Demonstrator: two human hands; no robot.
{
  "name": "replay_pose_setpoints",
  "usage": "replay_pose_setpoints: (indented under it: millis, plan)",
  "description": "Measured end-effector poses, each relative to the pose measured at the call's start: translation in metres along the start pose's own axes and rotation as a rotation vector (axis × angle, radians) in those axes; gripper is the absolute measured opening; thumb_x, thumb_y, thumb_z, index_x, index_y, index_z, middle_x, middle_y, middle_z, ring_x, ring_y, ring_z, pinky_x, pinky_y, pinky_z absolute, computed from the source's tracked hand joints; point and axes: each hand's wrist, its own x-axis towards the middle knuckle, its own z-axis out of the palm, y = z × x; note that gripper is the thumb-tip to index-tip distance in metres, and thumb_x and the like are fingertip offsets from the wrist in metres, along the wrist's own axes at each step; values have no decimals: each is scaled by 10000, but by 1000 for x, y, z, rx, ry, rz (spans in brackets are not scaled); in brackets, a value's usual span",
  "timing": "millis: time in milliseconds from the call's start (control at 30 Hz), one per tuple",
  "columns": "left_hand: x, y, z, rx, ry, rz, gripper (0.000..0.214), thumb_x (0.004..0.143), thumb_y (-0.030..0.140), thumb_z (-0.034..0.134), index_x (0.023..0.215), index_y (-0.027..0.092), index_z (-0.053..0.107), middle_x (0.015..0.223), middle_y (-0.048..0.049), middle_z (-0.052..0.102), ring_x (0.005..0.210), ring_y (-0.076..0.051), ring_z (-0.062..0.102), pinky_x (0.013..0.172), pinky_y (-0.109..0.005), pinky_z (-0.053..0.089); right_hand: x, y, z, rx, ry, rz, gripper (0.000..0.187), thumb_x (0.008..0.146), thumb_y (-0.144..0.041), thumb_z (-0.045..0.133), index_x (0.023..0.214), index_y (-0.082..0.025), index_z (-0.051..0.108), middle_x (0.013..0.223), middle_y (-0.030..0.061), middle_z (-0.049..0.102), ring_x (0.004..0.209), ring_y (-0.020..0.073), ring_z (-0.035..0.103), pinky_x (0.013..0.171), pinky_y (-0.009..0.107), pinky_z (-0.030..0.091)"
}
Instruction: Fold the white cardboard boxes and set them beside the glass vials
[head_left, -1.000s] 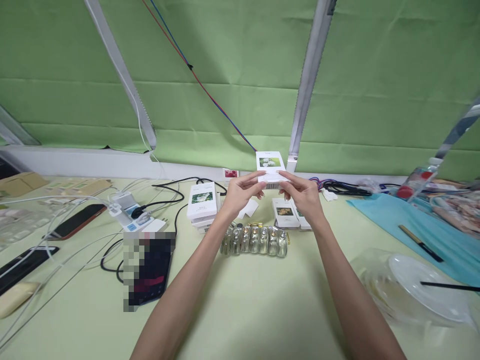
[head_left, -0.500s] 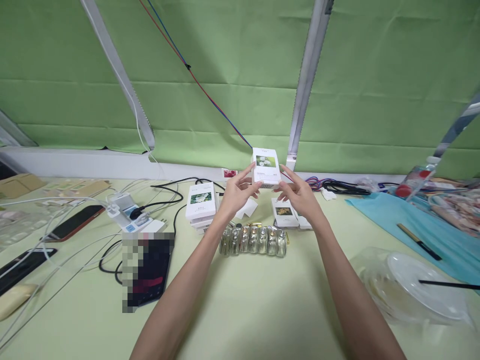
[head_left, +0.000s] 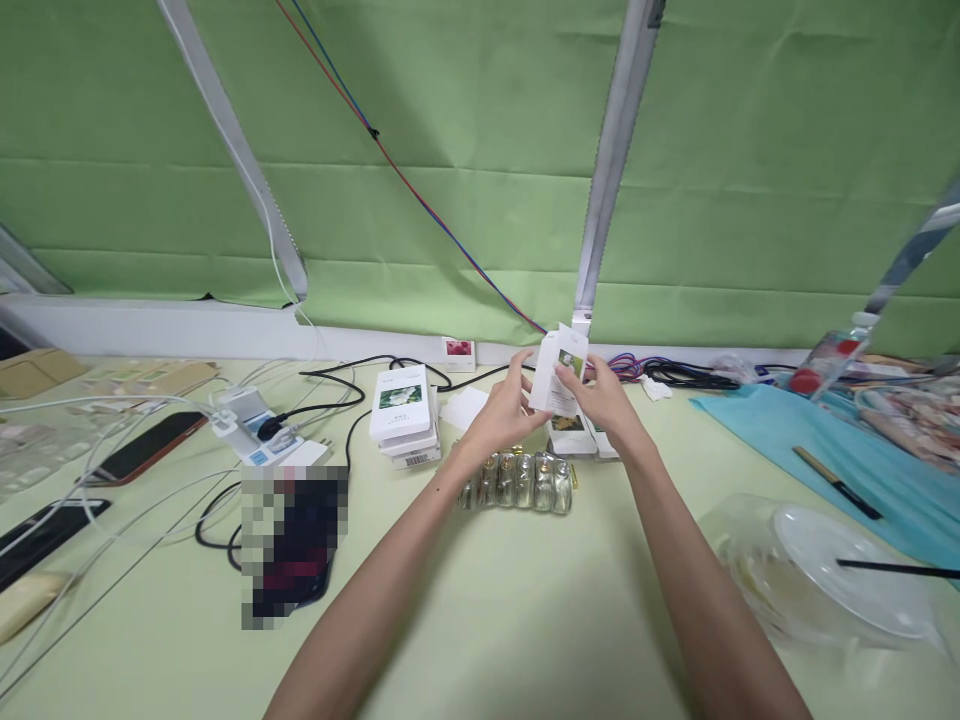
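Note:
Above the back of the table, a small white cardboard box (head_left: 550,365) with a flower picture is tilted, one blank side and its printed front showing. My right hand (head_left: 604,400) grips it from the right, thumb across the front. At its left side and lower corner are the curled fingers of my left hand (head_left: 506,405). Just nearer to me lies a row of several small clear glass bottles (head_left: 525,485), partly behind my left wrist. A stack of similar white boxes (head_left: 403,405) stands to the left. Under the held box sits another flower box (head_left: 568,440), partly covered.
Left are a power strip (head_left: 251,420), tangled cables, phones (head_left: 154,445) and a partly pixelated dark device (head_left: 300,560). Right are a lidded plastic container (head_left: 847,570), a blue cloth (head_left: 810,440), a cutter knife (head_left: 836,482) and a bottle (head_left: 844,355). A green curtain (head_left: 450,220) hangs behind.
The white box has moved down and to the right and turned, so a blank side now shows. My left hand has shifted right, over the bottles' left end.

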Motion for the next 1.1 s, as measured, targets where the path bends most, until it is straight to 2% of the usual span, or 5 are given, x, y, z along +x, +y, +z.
replay_pose_setpoints:
  millis: [333, 500, 733, 900, 1100]
  plan:
    - [-7, 8, 9, 74, -141, -23, 1166, 721, 196, 799, 1596, 260, 32, 735, 58, 577, 709, -196, 633, 691, -278, 490, 3, 18, 8, -173, -7, -87, 691, 743, -546, 745, 1277, -157, 544, 1275, 153, 667, 1117, 298, 644, 951, 451, 506]
    - [-5, 5, -5, 97, -247, -64, 1242, 707, 341, 845, 1606, 293, -11, 898, -3, 630, 781, -212, 673, 682, -285, 510, 2, 15, 6, -291, -8, -89, 666, 742, -437, 758, 1305, -162, 536, 1283, 143, 666, 1140, 297, 634, 971, 438, 493]
    - [4, -23, -27, 537, -181, -446, 666, 889, 436, 656, 1472, 235, 405, 1288, -132, 637, 1075, -245, 673, 890, -309, 506, 7, 15, -14, -541, -43, -114, 845, 690, -349, 820, 1441, -189, 469, 1404, 155, 611, 1297, 330, 571, 1082, 464, 430]
    - [4, -44, -22, 669, -208, -634, 556, 857, 368, 676, 1355, 171, 525, 1408, -221, 553, 1349, -396, 494, 949, -418, 492, 6, 18, -17, -789, -152, -54, 911, 742, -319, 793, 1543, -214, 372, 1472, 154, 559, 1374, 353, 506, 1114, 502, 386]
    - [7, -51, -23, 729, -273, -675, 558, 870, 296, 669, 1394, 204, 500, 1486, -190, 499, 1377, -347, 480, 992, -393, 481, 2, 16, -13, -917, -272, -1, 930, 787, -281, 771, 1585, -205, 299, 1518, 159, 522, 1382, 374, 491, 1142, 512, 325]
